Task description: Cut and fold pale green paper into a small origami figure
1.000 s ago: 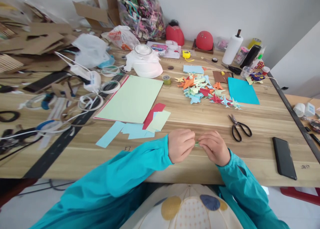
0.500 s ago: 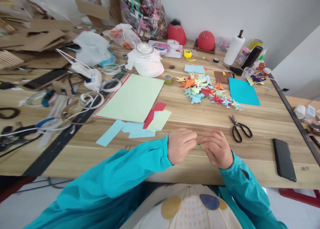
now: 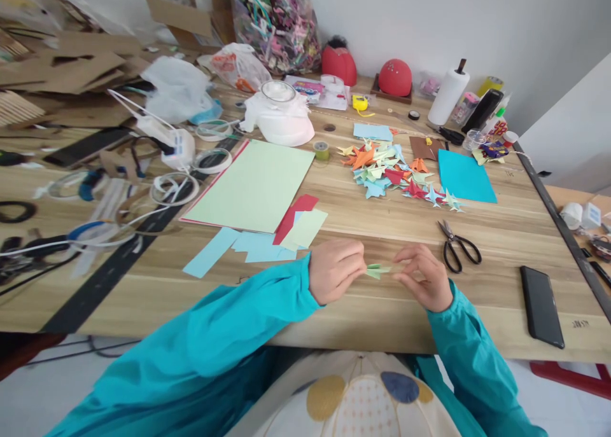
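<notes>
- While left of scissors [image 3: 456,246], clamped folded green paper [image 3: 375,270] in fingers of left hand [image 3: 338,270].
- Held right hand [image 3: 424,277] fingers apart.
- Seemed light, crushable, best pinched at folds.

Soft, even light brightens the worktop [image 3: 382,227] and the pale wall [image 3: 377,17]; shadows are faint, and the light's direction is hard to tell. Wide-angle distortion stretches the edges, where the cardboard [image 3: 81,74] at far left looks smeared.

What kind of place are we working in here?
Probably a craft workroom: scissors, a pile of folded paper pieces and a stack of paper sheets lie on one wooden table.
</notes>
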Tool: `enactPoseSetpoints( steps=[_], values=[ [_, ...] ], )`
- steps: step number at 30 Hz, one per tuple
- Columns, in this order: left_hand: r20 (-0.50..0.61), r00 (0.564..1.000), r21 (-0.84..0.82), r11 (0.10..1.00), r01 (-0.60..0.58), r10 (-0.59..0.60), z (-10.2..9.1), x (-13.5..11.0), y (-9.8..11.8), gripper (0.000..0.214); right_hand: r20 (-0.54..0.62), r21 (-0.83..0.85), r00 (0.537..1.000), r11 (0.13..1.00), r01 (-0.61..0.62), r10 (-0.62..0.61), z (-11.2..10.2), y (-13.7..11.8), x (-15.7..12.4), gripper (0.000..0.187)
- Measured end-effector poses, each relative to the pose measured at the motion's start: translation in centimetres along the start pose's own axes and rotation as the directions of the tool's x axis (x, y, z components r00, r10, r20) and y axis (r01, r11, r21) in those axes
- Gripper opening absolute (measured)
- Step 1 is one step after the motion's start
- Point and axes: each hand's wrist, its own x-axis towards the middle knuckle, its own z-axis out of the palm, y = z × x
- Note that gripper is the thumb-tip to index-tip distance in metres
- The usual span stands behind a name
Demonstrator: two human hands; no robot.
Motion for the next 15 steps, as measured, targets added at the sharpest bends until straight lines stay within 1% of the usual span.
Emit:
enactPoseSetpoints(
  steps=[1, 3, 4, 6, 8, 11, 15],
  values=[
    [0.006, 1.000, 0.004, 1.000, 0.000, 0.000, 0.1, 0.0, 0.1, 0.025, 0.011, 0.007, 1.000, 1.000, -0.001, 0.001, 0.2, -0.2, 0.1, 0.013],
    [0.016, 1.000, 0.014, 1.000, -0.001, 0.000, 0.4, 0.2, 0.3, 0.026, 0.021, -0.006, 1.000, 1.000, -0.003, 0.003, 0.9, -0.5, 0.2, 0.022],
    [0.019, 1.000, 0.020, 1.000, -0.003, 0.003, 0.5, 0.2, 0.5, 0.026, 0.027, -0.011, 1.000, 1.000, 0.011, -0.010, 1.3, -0.6, 0.3, 0.021],
    [0.021, 1.000, 0.037, 0.999, -0.014, 0.013, 0.8, 0.3, 0.7, 0.026, 0.049, -0.020, 0.998, 0.999, 0.036, -0.035, 2.0, -0.7, 0.4, 0.010],
    [0.013, 1.000, 0.051, 0.998, -0.022, 0.021, 0.9, 0.5, 0.8, 0.025, 0.054, -0.027, 0.998, 0.999, 0.040, -0.039, 2.4, -0.6, 0.4, 0.009],
    [0.007, 1.000, 0.055, 0.998, -0.022, 0.022, 0.9, 0.6, 1.0, 0.024, 0.060, -0.025, 0.997, 0.999, 0.043, -0.041, 2.3, -0.5, 0.4, 0.010],
    [0.026, 1.000, 0.001, 1.000, 0.012, -0.012, 0.5, 0.6, 1.1, 0.024, 0.069, -0.024, 0.996, 0.998, 0.059, -0.058, 1.6, -0.6, 0.5, 0.010]
  ],
)
